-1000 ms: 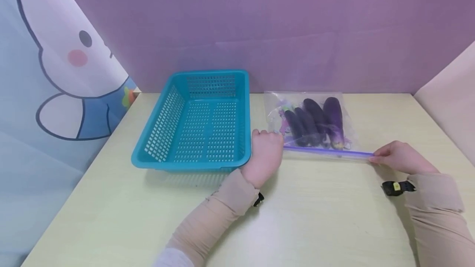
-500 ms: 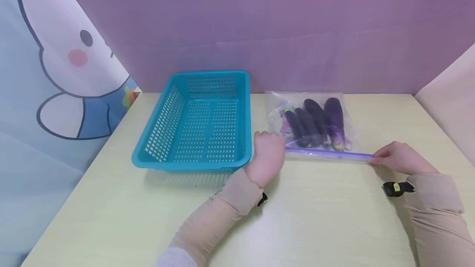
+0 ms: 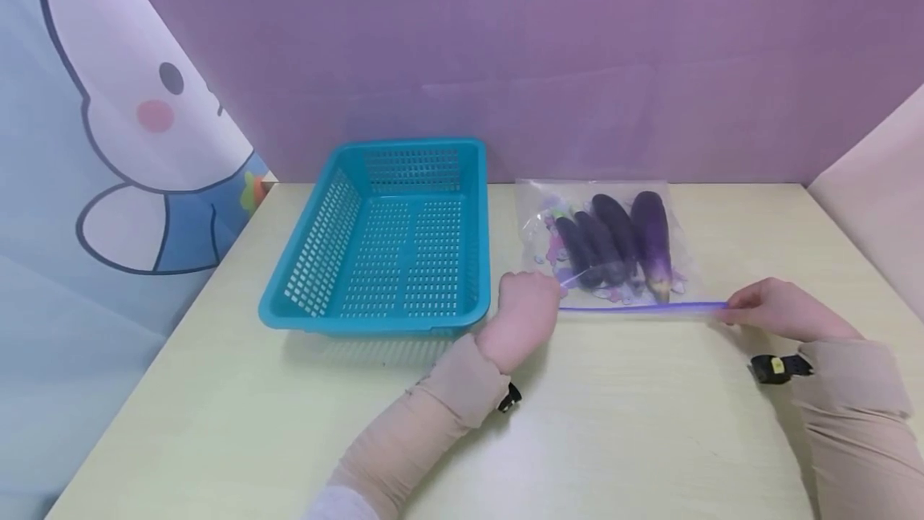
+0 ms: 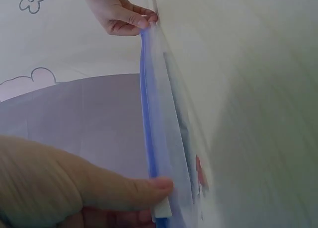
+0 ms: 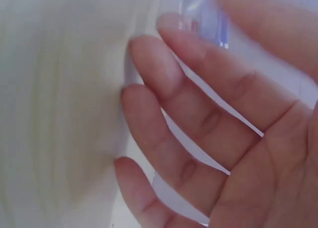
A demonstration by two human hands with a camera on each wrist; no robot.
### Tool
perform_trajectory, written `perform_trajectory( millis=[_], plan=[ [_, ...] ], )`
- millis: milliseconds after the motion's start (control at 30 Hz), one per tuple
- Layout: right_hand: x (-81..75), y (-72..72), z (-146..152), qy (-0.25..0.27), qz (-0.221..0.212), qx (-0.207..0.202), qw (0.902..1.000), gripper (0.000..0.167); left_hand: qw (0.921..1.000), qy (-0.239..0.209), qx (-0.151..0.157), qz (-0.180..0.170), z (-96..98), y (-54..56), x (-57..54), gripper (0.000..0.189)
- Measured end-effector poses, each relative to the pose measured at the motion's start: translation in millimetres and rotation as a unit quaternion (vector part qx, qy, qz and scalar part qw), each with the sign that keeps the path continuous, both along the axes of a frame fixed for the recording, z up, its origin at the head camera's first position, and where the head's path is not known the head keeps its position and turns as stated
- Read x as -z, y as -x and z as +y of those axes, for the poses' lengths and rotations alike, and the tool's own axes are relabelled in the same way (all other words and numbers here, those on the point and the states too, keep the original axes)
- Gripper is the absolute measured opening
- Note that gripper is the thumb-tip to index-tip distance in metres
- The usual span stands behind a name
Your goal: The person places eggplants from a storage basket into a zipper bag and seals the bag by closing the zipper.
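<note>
A clear zip bag (image 3: 532, 197) with a purple seal strip (image 3: 642, 309) lies on the table, and several dark purple eggplants (image 3: 653, 239) are inside it. My left hand (image 3: 521, 315) pinches the strip's left end. In the left wrist view its thumb (image 4: 149, 190) presses over a small white piece (image 4: 163, 208) on the blue-looking strip. The right hand (image 3: 787, 310) pinches the opposite corner between thumb and fingers, keeping the strip stretched straight. Its other fingers (image 5: 154, 128) are loosely bent near the tabletop in the right wrist view.
Left of the bag stands a teal plastic basket (image 3: 375, 322) with perforated sides, its right rim close to my left hand. A purple cloth (image 3: 462, 54) hangs behind the table (image 3: 613, 424), and a blue cartoon cloth (image 3: 115, 343) hangs at the left.
The bag's seal strip has come down toward me and now lies more level. My left hand has shifted slightly nearer with it, while the right hand keeps its pinch at the corner.
</note>
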State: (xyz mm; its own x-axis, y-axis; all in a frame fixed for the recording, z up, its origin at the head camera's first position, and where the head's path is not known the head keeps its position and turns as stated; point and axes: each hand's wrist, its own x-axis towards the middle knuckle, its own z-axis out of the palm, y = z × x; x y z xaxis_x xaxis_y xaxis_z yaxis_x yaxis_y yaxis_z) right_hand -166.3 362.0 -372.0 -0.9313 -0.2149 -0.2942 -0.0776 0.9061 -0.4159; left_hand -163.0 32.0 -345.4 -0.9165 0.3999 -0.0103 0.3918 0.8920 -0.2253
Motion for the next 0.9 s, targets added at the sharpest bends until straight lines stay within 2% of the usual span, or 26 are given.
perform_trajectory(
  millis=[167, 267, 400, 600, 733, 900],
  plan=[
    [-1.4, 0.1, 0.6, 0.011, -0.011, 0.007, 0.9999, 0.036, 0.9996, -0.005, 0.022, -0.015, -0.2, -0.4, 3.9, 0.03],
    [-1.0, 0.5, 0.3, 0.013, -0.007, 0.0, 0.9999, 0.03, 0.9994, -0.007, 0.027, -0.023, 0.0, 0.5, 6.5, 0.025],
    [0.2, 1.0, 0.0, 0.019, 0.0, -0.027, 0.9994, 0.019, 0.9986, -0.008, 0.032, -0.041, 0.4, 1.4, 8.8, 0.021],
    [1.6, 1.7, -1.3, 0.017, -0.01, -0.041, 0.999, 0.017, 0.9975, -0.012, 0.035, -0.06, 0.4, 2.6, 12.9, 0.023],
    [-0.3, 1.9, -5.2, -0.001, -0.006, -0.05, 0.9987, 0.015, 0.9958, -0.03, 0.047, -0.073, -1.4, 3.6, 12.6, 0.02],
    [-2.3, 1.8, -12.1, -0.018, -0.002, -0.05, 0.9986, 0.01, 0.99, -0.056, 0.063, -0.113, -3.9, 4.7, 7.6, 0.017]
  ],
)
